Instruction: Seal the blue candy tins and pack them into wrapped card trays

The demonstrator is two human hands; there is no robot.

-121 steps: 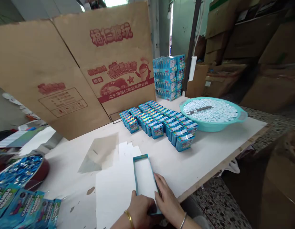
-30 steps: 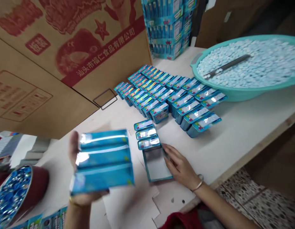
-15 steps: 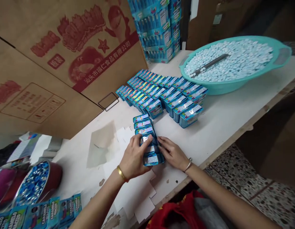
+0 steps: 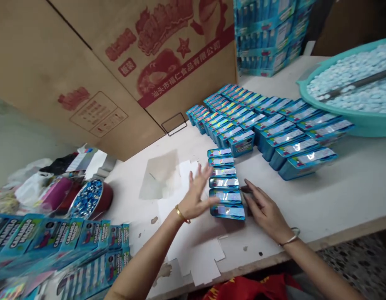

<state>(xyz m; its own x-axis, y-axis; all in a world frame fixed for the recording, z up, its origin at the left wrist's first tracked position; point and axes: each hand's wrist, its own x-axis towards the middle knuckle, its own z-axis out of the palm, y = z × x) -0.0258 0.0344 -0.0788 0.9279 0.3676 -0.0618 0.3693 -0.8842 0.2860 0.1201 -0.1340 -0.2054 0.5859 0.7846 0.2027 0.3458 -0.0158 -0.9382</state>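
here we are at the long white table [image 4: 352, 196], a big brown carton sheet [image 4: 186, 71] standing up behind it and a teal plastic basin [image 4: 361, 129] heaped with pale blue tablets [image 4: 352, 93] out on the right. shrink-wrapped stacks of blue packs [image 4: 264, 37] rise at the back, with rows of blue tins [image 4: 283, 133] spread across the table before them. and in the middle of the action, a column of six small tins [image 4: 225, 185] lies side by side, foil labels up, just in front of those rows and right between our hands. we're at the laying-out step: the tins sit loose, and the nearest one looks a touch crooked, so to our eye the column calls for squaring up. our left hand [image 4: 195, 198], gold bangle on the wrist, is open with its fingers spread, right at the tins. our right hand [image 4: 266, 212], silver bangle, rests open on the far side, fingers apart. neither grip is clamped on anything. on the carton, the red band reads 汕头市福仁食品有限公司; on the blue cards [image 4: 55, 237] at lower left, we catch "caramelo", and the rest is too blurred to call.
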